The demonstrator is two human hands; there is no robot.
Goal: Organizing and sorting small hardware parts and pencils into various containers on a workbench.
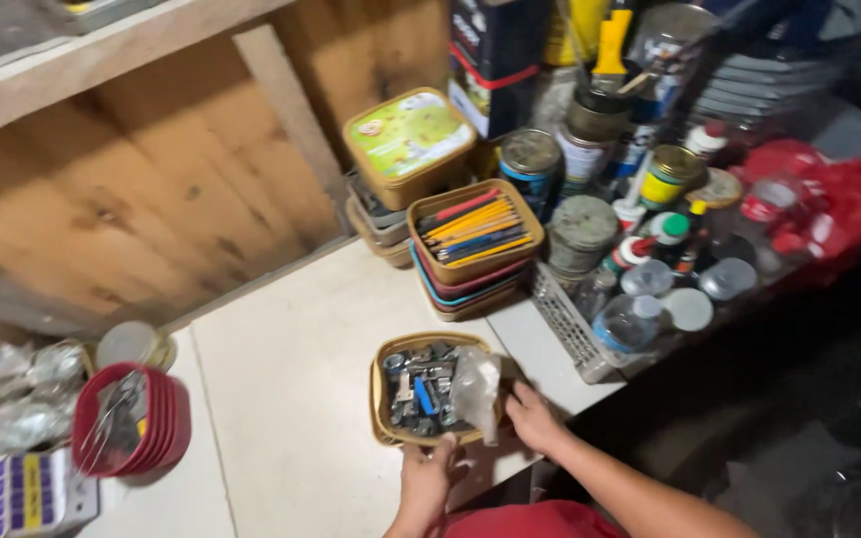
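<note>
A tan plastic tub full of small metal parts and a clear plastic bag sits at the near edge of the white worktop. My left hand grips the tub's near rim. My right hand rests against the tub's right side, next to the bag.
Another tan tub of pencils stands on stacked tubs behind. A green-lidded tub, paint cans, jars and bottles crowd the right. A stack of red bowls sits at the left. A wooden wall is behind.
</note>
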